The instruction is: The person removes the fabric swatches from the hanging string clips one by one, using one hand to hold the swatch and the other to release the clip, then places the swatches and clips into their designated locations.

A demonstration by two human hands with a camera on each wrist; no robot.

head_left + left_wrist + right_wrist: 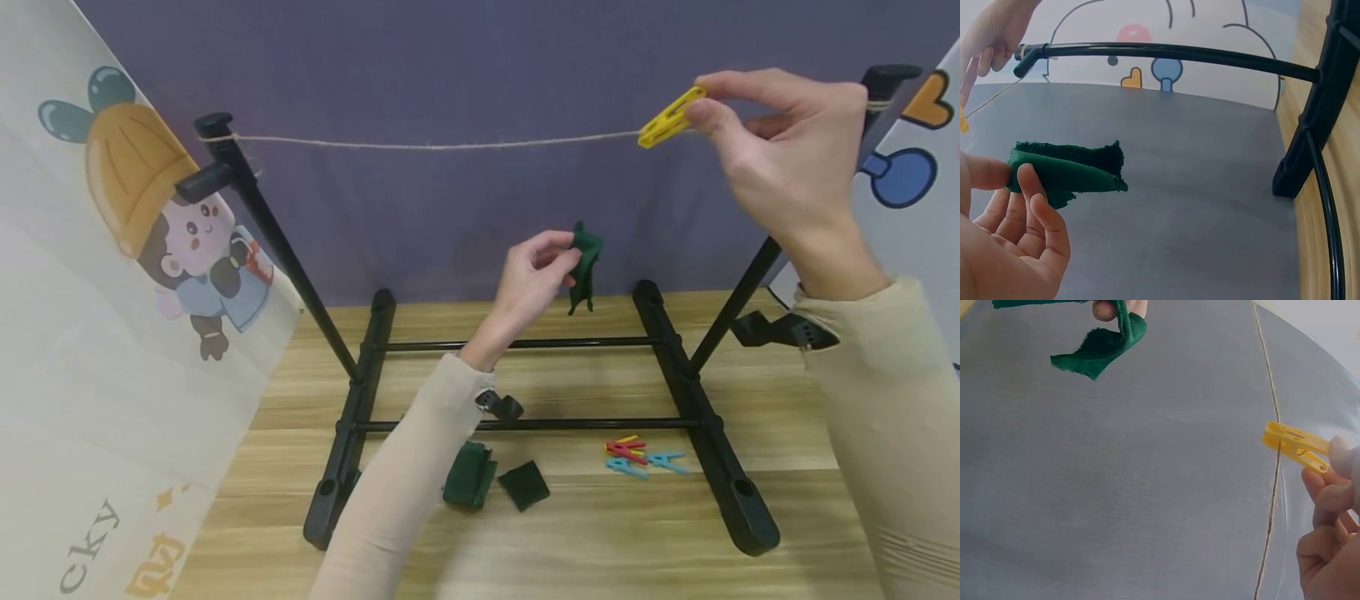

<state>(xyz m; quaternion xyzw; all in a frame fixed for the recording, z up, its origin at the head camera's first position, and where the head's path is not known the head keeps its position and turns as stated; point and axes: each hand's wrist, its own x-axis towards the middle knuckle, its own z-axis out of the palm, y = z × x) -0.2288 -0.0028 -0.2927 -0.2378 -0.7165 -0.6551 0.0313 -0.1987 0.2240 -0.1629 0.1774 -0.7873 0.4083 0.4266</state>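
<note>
A yellow clothespin (667, 119) is pinched between the thumb and index finger of my right hand (795, 150). In the right wrist view the clothespin (1297, 445) overlaps the twine line (1270, 378), its jaw end reaching past it. Lower down, my left hand (528, 275) pinches a small dark green cloth (584, 262) by its edge. The left wrist view shows this cloth (1066, 169) folded over, with frayed edges, between thumb and fingers. The twine (427, 147) runs between two black posts above the left hand.
The black rack (525, 425) stands on a wood-grain surface (570, 550). Below it lie a folded green cloth stack (468, 475), a green square (525, 485) and several red, yellow and blue clothespins (626, 450). Behind the line is a grey-purple panel (450, 67).
</note>
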